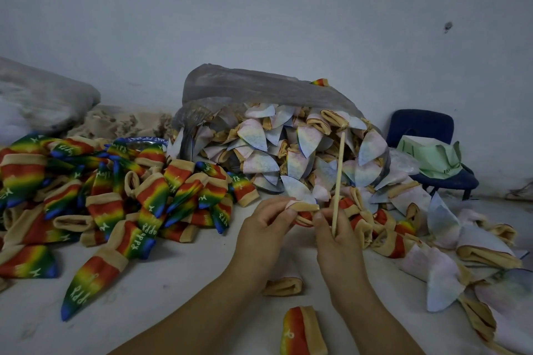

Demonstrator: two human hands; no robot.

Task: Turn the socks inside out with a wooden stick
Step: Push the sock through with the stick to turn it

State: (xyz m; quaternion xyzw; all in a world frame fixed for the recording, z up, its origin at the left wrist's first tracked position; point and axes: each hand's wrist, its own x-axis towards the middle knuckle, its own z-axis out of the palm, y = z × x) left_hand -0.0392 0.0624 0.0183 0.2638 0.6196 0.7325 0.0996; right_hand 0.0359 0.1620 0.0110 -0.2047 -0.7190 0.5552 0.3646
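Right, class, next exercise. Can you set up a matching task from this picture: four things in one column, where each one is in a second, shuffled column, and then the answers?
Things
1. stick
2. rainbow socks
3. pale socks
4. green bag

Places
A. on the blue chair
B. spilling from the plastic bag
C. upright in the right hand
D. heaped on the left

Pairs: 1-C, 2-D, 3-B, 4-A
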